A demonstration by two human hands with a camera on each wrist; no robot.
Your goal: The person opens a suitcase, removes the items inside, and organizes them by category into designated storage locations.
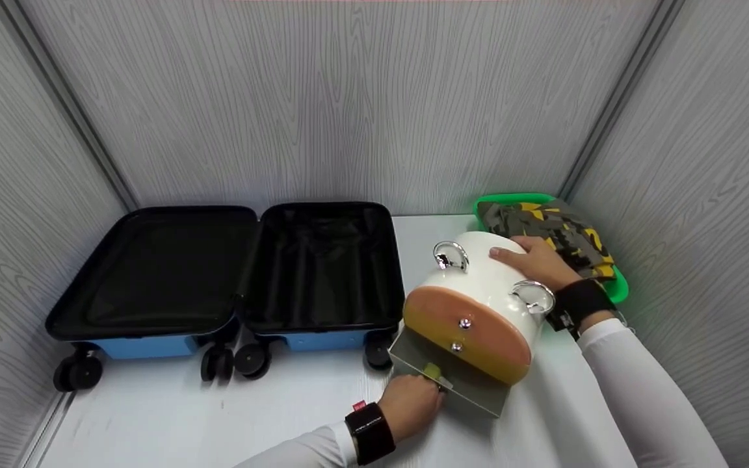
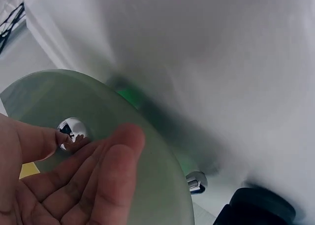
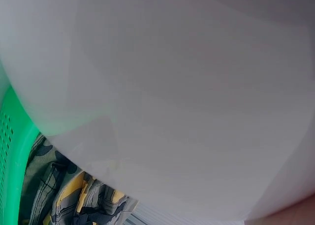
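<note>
1. Head view: white pot lay on its side nr the desk's right edge, just left of the green basket w/ camo cloth. Right hand rested flat on pot, fingers straight. Left hand pinched glass lid at the front.
2. Left wrist: fingers loosely bent against lid.
3. Right wrist: pot wall filled view; grip can't tell here.

White pot tipped on side on surface, orange base facing camera. Right hand rests on pot wall; left hand grips glass lid beneath. Open blue suitcase left; green basket with camouflage cloth behind.
</note>
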